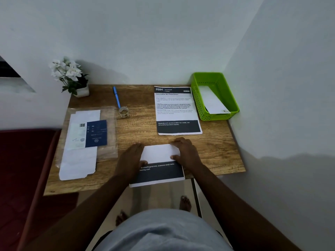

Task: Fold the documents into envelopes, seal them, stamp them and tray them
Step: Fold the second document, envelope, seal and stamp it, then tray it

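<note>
A printed document point(159, 163) lies at the table's front edge, its top part folded down so a blank white flap covers the upper half and the dark footer band shows below. My left hand point(131, 157) presses flat on the flap's left side. My right hand point(185, 151) holds the flap's right edge, thumb on the paper and fingers curled over the top fold. A second printed document point(176, 109) lies flat further back. A green tray point(226, 98) at the back right holds a white envelope point(213, 101). White envelopes point(79, 160) lie in a clear plastic pack at the left.
A blue pen point(117, 96) and a small clear item point(123, 111), perhaps a stamp or tape, lie at the back centre. A pot of white flowers point(72, 78) stands in the back left corner. Walls close the back and right. A dark red surface point(23, 169) is left of the table.
</note>
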